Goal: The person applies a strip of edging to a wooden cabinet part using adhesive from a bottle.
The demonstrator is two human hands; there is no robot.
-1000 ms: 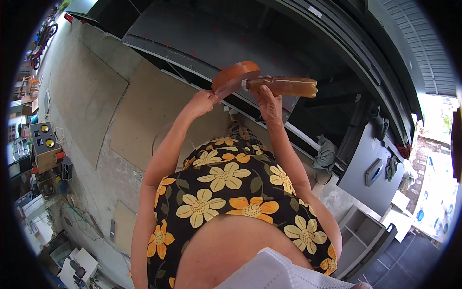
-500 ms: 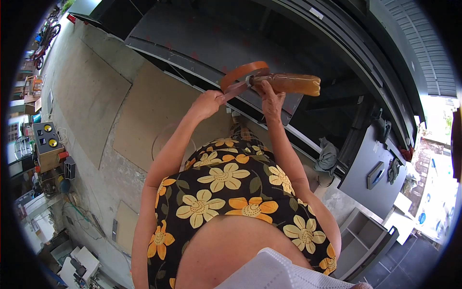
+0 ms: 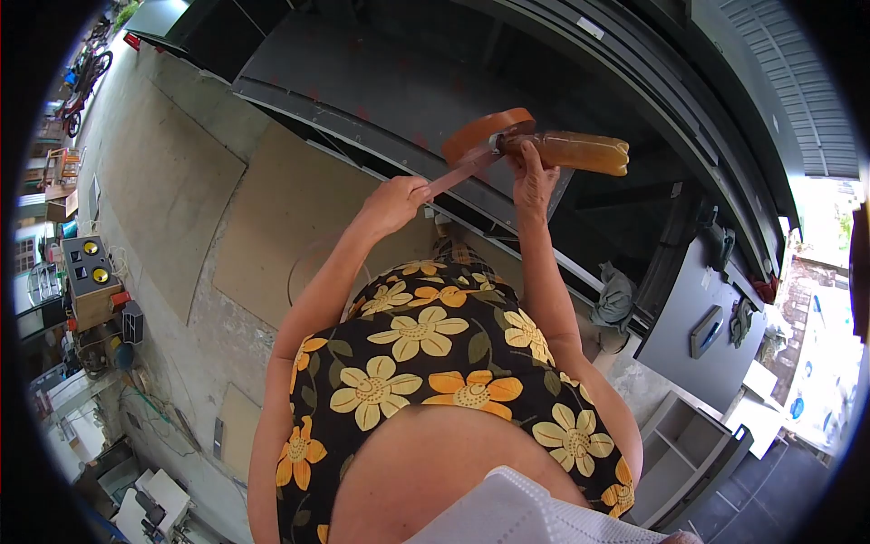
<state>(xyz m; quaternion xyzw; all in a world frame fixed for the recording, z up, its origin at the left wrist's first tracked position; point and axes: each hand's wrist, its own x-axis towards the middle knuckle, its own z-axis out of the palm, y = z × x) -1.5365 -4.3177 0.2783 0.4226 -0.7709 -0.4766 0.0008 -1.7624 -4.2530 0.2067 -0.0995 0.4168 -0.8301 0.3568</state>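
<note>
My left hand [image 3: 397,205] is closed on the end of a flat brown strip [image 3: 460,175]. The strip stretches up and right, looking pale and glossy along this side, to a loop of orange-brown band [image 3: 489,131]. My right hand [image 3: 535,184] grips a clear plastic bottle [image 3: 580,152] of amber liquid near its neck. Lying almost level, the bottle points its mouth left, right at the strip beside the loop. Both hands are raised in front of the body, over the edge of a large dark panel [image 3: 362,91].
Brown sheets [image 3: 281,199] lie on the concrete floor to the left. Grey cloth [image 3: 616,295] hangs at the right, near a grey panel [image 3: 707,317] with dark items on it. A speaker-like box [image 3: 89,272] stands far left; an open grey cabinet frame [image 3: 680,444] is at lower right.
My right hand and the bottle have moved right, away from my left hand. The loop has shifted right too, and a longer stretch of strip shows between the hands.
</note>
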